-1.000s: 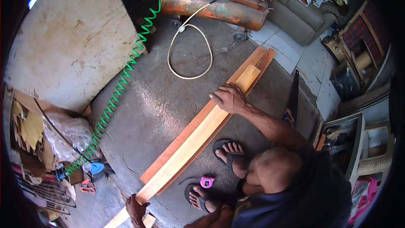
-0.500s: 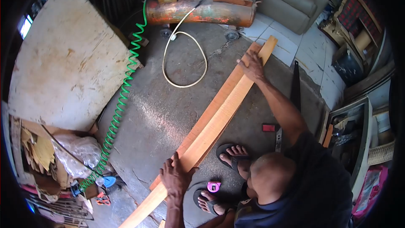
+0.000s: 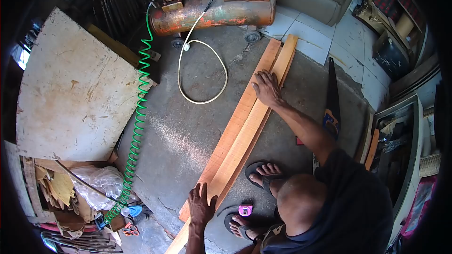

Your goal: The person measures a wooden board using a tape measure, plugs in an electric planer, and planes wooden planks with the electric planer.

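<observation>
A long, narrow wooden plank (image 3: 249, 124) lies on top of a wider, darker wooden board (image 3: 233, 127), running diagonally across the floor. Another board edge shows beneath on the right side. My right hand (image 3: 267, 88) rests on the upper half of the planks, palm down, fingers spread. Near the lower end, my left hand (image 3: 201, 207) lies over the narrow plank with its fingers stretched and its thumb apart. A pink tape measure (image 3: 245, 210) sits on the floor between the planks and a sandalled foot (image 3: 240, 226).
A handsaw (image 3: 332, 99) lies to the right, partly behind my right arm. At the top stands a rusty compressor tank (image 3: 212, 16) with a white cable (image 3: 226, 80) looped on the floor. A green coiled hose (image 3: 136, 131) runs past a stained white panel (image 3: 70, 94).
The narrow plank has settled flatter on the wider board. My right hand has slid down the planks a little, and both hands have flattened. The whole view has shifted slightly.
</observation>
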### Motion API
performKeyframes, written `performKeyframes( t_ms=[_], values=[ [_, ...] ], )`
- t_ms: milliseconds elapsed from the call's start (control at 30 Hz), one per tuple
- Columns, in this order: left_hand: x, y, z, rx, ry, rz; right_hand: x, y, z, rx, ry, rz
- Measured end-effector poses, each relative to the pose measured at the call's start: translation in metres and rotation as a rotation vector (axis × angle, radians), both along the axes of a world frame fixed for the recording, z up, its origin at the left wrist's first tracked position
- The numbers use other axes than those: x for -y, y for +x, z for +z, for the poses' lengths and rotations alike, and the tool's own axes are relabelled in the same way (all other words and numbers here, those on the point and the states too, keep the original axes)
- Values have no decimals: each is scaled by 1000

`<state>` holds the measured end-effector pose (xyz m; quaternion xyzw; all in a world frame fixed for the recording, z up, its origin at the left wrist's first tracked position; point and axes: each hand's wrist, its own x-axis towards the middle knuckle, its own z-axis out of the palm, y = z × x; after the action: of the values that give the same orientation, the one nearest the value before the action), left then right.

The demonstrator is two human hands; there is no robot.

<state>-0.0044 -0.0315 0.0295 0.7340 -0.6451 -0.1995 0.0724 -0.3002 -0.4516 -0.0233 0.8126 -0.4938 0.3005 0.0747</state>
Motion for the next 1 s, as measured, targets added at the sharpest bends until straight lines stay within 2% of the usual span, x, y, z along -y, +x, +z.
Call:
performKeyframes(
  t_ms=[33, 67, 133, 167, 200, 233, 333, 367, 400, 433, 467, 500, 533, 567, 700, 733, 800, 833, 933, 1000],
  values=[
    [0, 9, 12, 20, -26, -39, -23, 5, 7, -21, -62, -29],
    [2, 19, 25, 3, -13, -59, -47, 12, 14, 68, -50, 25],
    [5, 34, 56, -34, -49, -100, -115, 27, 27, 305, 164, 196],
    [13, 33, 82, -102, -89, -92, -147, 33, 31, 377, 286, 384],
    [17, 35, 93, -103, -125, -87, -181, 39, 26, 358, 483, 498],
    [19, 35, 101, -102, -163, -68, -213, 47, 6, 355, 569, 648],
    [27, 15, 106, -179, -140, 58, -287, 53, 0, -191, 921, 1034],
    [28, 7, 87, -208, -172, 88, -300, 56, -7, -401, 1027, 1188],
    [26, -10, 73, -236, -178, 152, -305, 54, -14, -502, 1066, 1258],
    [25, -27, 63, -42, -21, -8, -310, 49, -19, -520, 1085, 1263],
    [21, -47, 9, -82, 12, -100, -311, 46, -26, -494, 1086, 1262],
    [15, -75, -28, -196, -215, 7, -307, 45, -35, -463, 1083, 1264],
    [14, -101, -41, -366, -204, 37, -302, 42, -49, -418, 1082, 1265],
    [2, -99, -38, -333, -241, 128, -298, 38, -62, -383, 1085, 1270],
    [-25, -116, -21, -721, -293, 44, -277, 29, -106, -288, 1108, 1318],
    [-28, -115, -11, -720, -309, 96, -277, 32, -104, -297, 1111, 1313],
    [-27, -93, -1, -463, -137, 143, -278, 42, -97, -427, 1055, 1245],
    [-30, -92, -5, -466, -140, 150, -282, 40, -88, -536, 1008, 1114],
    [-40, -85, -15, -631, -192, 247, -287, 43, -85, -443, 1019, 1058],
    [-54, -85, -16, -837, 159, 307, -286, 47, -84, -438, 1046, 1102]
  ],
)
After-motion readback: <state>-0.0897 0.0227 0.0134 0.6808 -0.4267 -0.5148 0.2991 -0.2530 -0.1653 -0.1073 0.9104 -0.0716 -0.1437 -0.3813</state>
